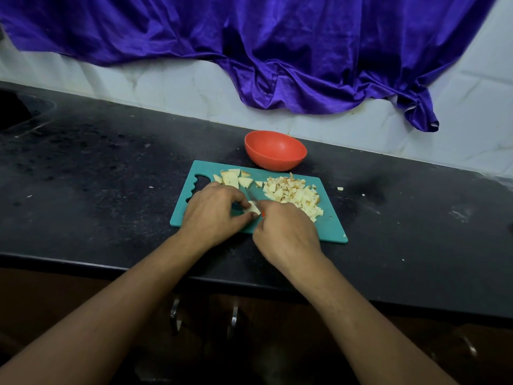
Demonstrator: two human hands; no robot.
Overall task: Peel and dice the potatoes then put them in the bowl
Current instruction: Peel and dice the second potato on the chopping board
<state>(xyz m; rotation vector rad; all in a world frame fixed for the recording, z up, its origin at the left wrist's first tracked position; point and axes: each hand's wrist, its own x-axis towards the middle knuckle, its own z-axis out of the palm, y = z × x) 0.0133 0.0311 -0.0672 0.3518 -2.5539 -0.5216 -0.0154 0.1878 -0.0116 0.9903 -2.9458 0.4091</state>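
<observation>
A heap of small pale-yellow diced potato cubes (295, 195), some with brownish edges, lies at the centre right of the frame. Left of it, near the centre, sit several larger, flat, pale potato chunks (232, 178), not yet diced. Just below these, a single pale potato wedge (253, 209) is partly hidden. Above them all, a round orange-red plastic bowl (275, 150) stands upright and empty.
</observation>
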